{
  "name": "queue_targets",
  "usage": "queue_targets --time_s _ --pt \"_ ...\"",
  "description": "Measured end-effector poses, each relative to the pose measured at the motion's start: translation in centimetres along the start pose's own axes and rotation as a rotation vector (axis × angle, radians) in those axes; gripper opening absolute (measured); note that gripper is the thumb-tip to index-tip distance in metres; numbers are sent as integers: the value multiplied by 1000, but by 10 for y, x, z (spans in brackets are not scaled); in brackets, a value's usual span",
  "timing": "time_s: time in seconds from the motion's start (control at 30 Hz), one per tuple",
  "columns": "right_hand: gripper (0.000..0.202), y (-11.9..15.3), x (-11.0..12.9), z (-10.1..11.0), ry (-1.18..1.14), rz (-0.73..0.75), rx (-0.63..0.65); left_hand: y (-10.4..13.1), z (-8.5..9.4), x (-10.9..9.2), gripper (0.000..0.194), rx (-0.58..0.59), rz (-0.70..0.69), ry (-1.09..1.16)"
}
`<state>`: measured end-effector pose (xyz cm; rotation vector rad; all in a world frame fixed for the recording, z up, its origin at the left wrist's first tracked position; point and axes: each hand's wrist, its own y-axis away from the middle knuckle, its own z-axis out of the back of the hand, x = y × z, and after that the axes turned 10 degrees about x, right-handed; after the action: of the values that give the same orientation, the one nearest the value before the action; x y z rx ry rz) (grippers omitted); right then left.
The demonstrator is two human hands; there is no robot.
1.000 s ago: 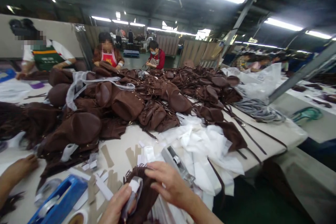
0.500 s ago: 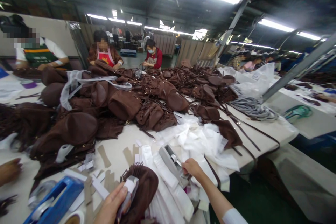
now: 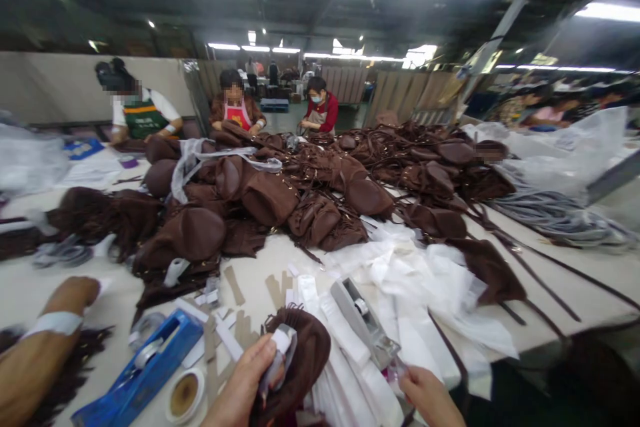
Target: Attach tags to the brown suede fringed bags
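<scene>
Bag (image 3: 315,343) | dark brown | soft, rounded | fringed far edge

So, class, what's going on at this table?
One person's left hand holds a brown fringed item, while the right hand appears to pinch clear tape at the end of a gray tape dispenser. A blue tape dispenser lies to the left, near another person's hand. Beyond are heaped brown bags, with other people behind them.
</scene>
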<state>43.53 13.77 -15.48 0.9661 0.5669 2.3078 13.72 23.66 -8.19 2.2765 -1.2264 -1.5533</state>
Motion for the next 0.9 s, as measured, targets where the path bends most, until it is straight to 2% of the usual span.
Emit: queue_targets --time_s 0.07,0.17,0.23,0.3,0.37,0.53,0.67,0.73,0.8,0.9 --pt "28 15 33 -1 -140 150 95 0 -4 -2 52 17 -27 -66" --pt "27 44 99 -2 -578 398 338 0 -10 -3 52 3 -76 -237" --pt "28 57 135 -9 -678 490 358 0 -13 -2 51 -6 -103 -368" --pt "30 61 156 -21 -693 518 332 0 -13 2 51 -2 -122 -464" --pt "32 58 162 -34 -675 501 296 -1 -11 6 49 6 -145 -519" --pt "38 47 155 -55 -670 474 254 4 -9 7 42 -9 -211 -608" --pt "42 47 159 -60 -683 441 257 13 -14 4 39 -110 -219 -648" --pt "42 48 162 -60 -671 426 271 14 -15 5 39 -158 -243 -663" --pt "41 50 163 -58 -663 411 305 13 -15 8 40 -152 -263 -670" --pt "36 53 160 -53 -733 369 439 9 -12 13 40 -127 -258 -657"
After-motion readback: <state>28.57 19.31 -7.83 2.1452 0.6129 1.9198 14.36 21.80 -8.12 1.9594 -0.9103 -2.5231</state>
